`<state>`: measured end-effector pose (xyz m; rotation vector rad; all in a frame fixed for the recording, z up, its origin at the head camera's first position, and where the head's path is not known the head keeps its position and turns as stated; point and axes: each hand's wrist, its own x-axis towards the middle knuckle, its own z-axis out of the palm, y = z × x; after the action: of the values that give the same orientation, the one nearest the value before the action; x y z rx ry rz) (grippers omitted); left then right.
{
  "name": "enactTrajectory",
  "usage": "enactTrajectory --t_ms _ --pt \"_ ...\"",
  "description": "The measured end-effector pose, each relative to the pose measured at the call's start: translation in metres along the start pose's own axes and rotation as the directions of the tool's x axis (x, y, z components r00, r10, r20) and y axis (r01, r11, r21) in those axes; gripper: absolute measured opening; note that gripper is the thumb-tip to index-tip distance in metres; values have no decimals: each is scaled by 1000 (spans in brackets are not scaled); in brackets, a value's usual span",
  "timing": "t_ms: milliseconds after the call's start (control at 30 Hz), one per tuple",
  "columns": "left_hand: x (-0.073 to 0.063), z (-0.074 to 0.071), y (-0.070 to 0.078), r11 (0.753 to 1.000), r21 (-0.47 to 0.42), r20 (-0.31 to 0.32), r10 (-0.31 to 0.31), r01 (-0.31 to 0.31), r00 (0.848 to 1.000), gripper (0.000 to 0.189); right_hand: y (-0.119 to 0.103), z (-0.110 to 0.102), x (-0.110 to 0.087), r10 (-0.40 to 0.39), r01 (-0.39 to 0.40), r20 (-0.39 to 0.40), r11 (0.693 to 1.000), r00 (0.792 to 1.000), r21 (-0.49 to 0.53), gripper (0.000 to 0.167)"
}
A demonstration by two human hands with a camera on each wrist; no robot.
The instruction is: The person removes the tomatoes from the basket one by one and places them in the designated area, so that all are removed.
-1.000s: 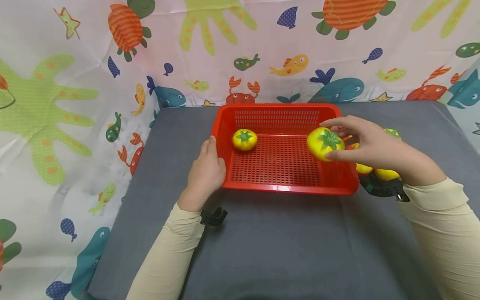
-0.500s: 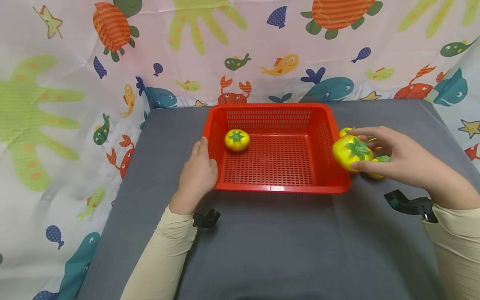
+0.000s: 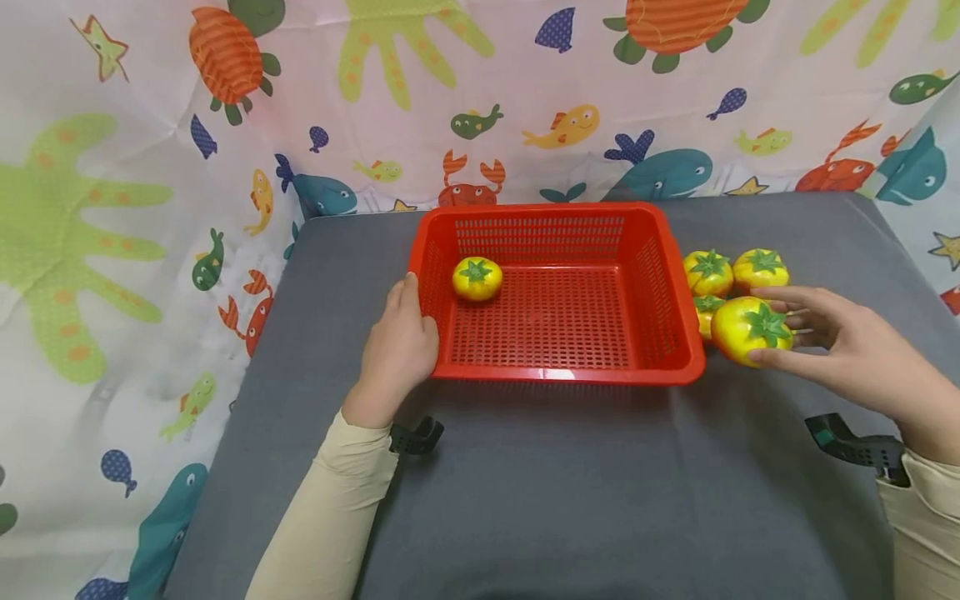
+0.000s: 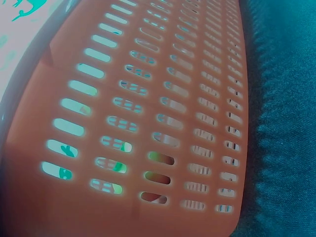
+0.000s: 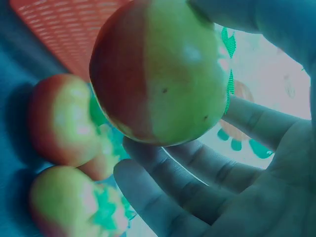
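My right hand (image 3: 847, 342) holds a yellow artificial tomato (image 3: 750, 329) with a green leafy top and a red underside. Thumb and fingers are on either side of this tomato (image 5: 163, 74), as the right wrist view shows. On the table just behind it stand three similar tomatoes (image 3: 761, 271), close together beside the basket's right wall. My left hand (image 3: 393, 354) grips the left side of a red plastic basket (image 3: 558, 375); its fingertips are partly hidden. Inside that basket, near the left, sits one tomato (image 3: 477, 279). Only the slotted basket wall (image 4: 148, 118) fills the left wrist view.
A grey cloth covers the table (image 3: 555, 483). Behind and to the left hangs a white curtain (image 3: 420, 125) printed with sea animals. Black wrist straps (image 3: 855, 442) hang below both sleeves.
My right hand has carried the tomato right, from over the basket's right end to beside the tomato group, which is now more visible. The left hand stays at the basket; the head view shifts slightly.
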<state>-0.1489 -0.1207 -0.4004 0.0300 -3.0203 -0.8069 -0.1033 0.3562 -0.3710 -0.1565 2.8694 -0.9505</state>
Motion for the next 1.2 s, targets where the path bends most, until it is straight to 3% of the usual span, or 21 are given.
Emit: enactTrajectory --t_ms 600,933,1200 --pt "5 4 4 1000 -24 8 -2 2 1000 72 40 33 -8 -26 20 88 997 996 70 73" --pt "1 -2 1 999 -9 16 -31 31 999 71 37 50 -6 -41 30 119 995 992 90 74" --pt "0 -2 2 1000 -12 16 -9 9 1000 70 38 47 -9 -29 21 110 997 993 69 78"
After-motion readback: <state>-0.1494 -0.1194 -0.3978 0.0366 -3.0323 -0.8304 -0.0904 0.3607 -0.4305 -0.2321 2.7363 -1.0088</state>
